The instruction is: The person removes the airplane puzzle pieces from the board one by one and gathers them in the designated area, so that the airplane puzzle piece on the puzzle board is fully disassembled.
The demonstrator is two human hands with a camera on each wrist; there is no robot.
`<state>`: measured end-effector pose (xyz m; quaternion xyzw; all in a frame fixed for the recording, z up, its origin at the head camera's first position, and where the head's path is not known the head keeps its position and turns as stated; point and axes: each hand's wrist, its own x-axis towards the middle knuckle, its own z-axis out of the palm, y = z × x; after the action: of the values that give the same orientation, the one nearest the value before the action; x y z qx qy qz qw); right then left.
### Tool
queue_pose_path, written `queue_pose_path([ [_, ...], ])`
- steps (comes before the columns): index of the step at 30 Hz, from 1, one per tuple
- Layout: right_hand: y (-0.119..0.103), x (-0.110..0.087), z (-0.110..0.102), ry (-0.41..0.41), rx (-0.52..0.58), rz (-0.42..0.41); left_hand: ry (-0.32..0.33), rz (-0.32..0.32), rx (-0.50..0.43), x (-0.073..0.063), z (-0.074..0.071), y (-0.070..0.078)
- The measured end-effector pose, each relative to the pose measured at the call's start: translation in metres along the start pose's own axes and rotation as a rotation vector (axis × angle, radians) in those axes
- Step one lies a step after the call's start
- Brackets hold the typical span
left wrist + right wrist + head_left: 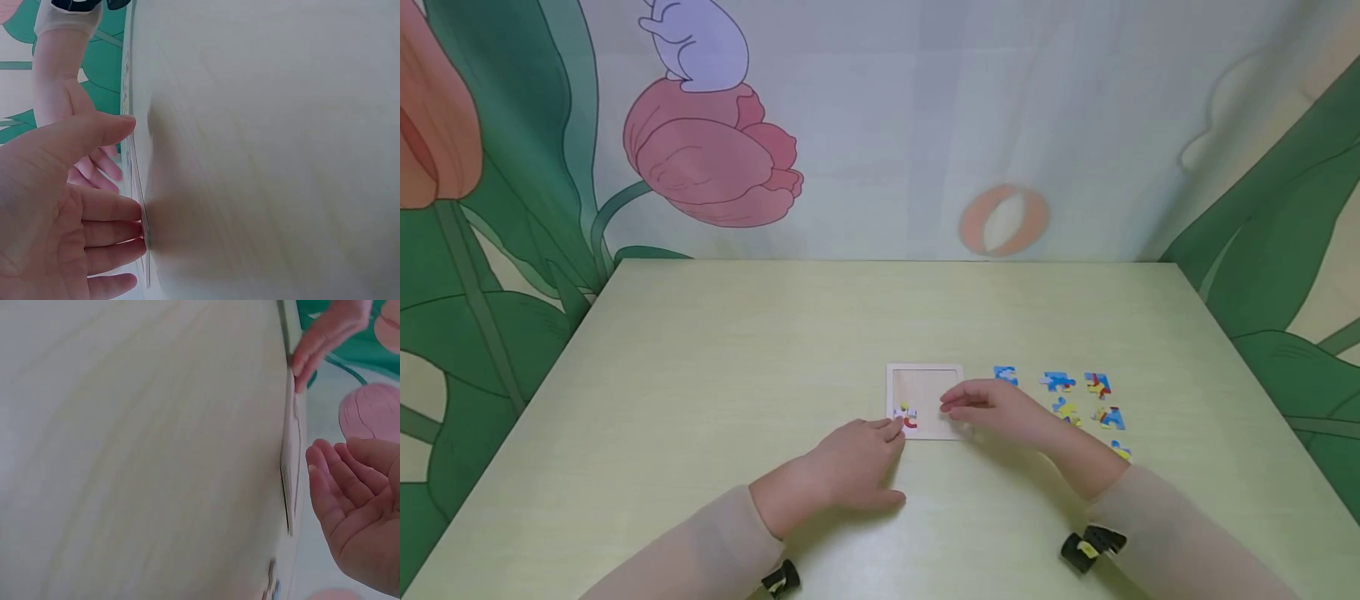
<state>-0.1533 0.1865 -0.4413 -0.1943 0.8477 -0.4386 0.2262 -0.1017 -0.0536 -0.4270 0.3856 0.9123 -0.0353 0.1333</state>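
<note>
A square puzzle tray (pixel 925 367) with a pale raised rim lies on the table. One small multicoloured jigsaw piece (pixel 910 422) sits in its near left corner. My left hand (pixel 853 468) rests its outstretched fingertips on that corner, touching the tray's edge in the left wrist view. Over the tray's right side hovers my right hand (pixel 1000 410), its fingers loosely bent. In the right wrist view, nothing shows between the fingers (pixel 344 481) of that hand, and they stand apart from the tray (pixel 290 456).
Several loose jigsaw pieces, blue, yellow and red, lie right of the tray, among them a blue piece (pixel 1058 382) and a red-and-blue piece (pixel 1098 384). The right forearm passes over part of this group. A printed curtain (pixel 865 125) hangs behind the table (pixel 737 333).
</note>
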Motion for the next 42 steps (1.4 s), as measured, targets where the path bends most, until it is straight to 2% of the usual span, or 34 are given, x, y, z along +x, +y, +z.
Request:
queue_pose_path([
  [7,-0.013,0.015,0.02,-0.057,-0.034,-0.022,0.01,0.013,-0.017,-0.001,-0.001,-0.001],
  [16,-0.02,0.017,0.027,-0.048,-0.127,0.005,-0.016,-0.002,-0.026,-0.001,-0.002,0.001],
  [25,-0.021,0.027,0.03,0.009,-0.073,0.061,0.004,-0.003,-0.047,-0.001,0.0,0.002],
  [31,-0.021,0.035,0.03,0.019,-0.014,0.093,-0.004,-0.026,-0.093,-0.003,0.0,0.003],
  [35,-0.021,0.04,0.031,0.023,0.03,0.119,0.002,-0.035,-0.086,-0.002,0.001,0.002],
  [42,-0.019,0.046,0.031,0.062,0.004,0.145,-0.02,-0.047,-0.101,0.0,0.002,0.0],
])
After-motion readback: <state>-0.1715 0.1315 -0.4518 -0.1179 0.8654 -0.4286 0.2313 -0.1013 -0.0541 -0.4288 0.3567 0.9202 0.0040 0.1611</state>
